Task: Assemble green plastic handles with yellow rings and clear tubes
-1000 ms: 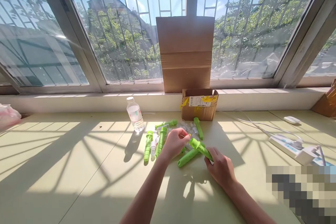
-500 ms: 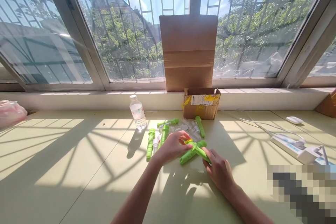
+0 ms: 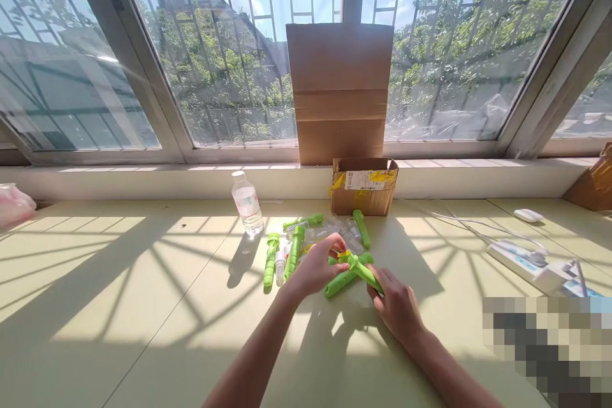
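Left hand [image 3: 322,262] pinches yellow ring [image 3: 344,254], now brought against the head of green tube [image 3: 367,275]; parts apparently meeting, seating unclear. Right hand [image 3: 394,301] grips the tube's other end, above table [image 3: 382,370]. Beyond: bottle [image 3: 247,210], carton [image 3: 363,197].

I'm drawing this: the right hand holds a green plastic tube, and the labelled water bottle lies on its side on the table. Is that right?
Not quite: the labelled water bottle stands upright on the table, as the head view shows. The right hand does hold a green plastic tube.
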Action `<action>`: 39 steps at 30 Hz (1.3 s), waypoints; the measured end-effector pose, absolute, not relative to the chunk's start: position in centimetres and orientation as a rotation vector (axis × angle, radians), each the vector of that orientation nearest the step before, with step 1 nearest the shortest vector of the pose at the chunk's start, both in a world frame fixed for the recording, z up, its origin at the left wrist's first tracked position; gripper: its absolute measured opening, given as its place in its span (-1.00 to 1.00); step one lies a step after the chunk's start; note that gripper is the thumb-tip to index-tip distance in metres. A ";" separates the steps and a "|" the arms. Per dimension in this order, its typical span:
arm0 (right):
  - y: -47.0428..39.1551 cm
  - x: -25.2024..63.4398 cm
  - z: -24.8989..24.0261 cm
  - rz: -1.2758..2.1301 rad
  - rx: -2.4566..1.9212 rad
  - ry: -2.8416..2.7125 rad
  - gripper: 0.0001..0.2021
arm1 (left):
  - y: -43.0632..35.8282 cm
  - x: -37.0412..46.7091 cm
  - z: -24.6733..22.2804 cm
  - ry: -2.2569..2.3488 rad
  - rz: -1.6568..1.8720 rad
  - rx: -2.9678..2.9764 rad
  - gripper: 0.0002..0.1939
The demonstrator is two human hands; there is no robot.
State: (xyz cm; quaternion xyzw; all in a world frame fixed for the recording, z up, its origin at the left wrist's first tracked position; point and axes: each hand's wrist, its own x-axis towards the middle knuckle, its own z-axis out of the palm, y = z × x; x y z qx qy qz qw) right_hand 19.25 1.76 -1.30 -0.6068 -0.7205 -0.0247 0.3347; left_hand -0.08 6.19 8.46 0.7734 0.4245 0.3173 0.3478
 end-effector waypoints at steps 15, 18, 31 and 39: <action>1.7 19.1 -1.3 0.041 -1.326 -1.652 -0.91 | 5.8 0.5 9.0 0.966 0.920 1.919 -0.89; 1.5 19.2 -0.9 0.034 -1.282 -1.659 -0.91 | 5.6 0.7 9.0 0.949 0.955 1.937 -0.90; 1.4 19.3 -1.0 0.095 -1.257 -1.663 -0.90 | 6.0 0.4 8.5 1.019 0.962 2.008 -0.84; 1.4 19.5 -0.9 0.077 -1.203 -1.649 -0.86 | 6.0 0.6 8.8 1.033 0.998 2.068 -0.85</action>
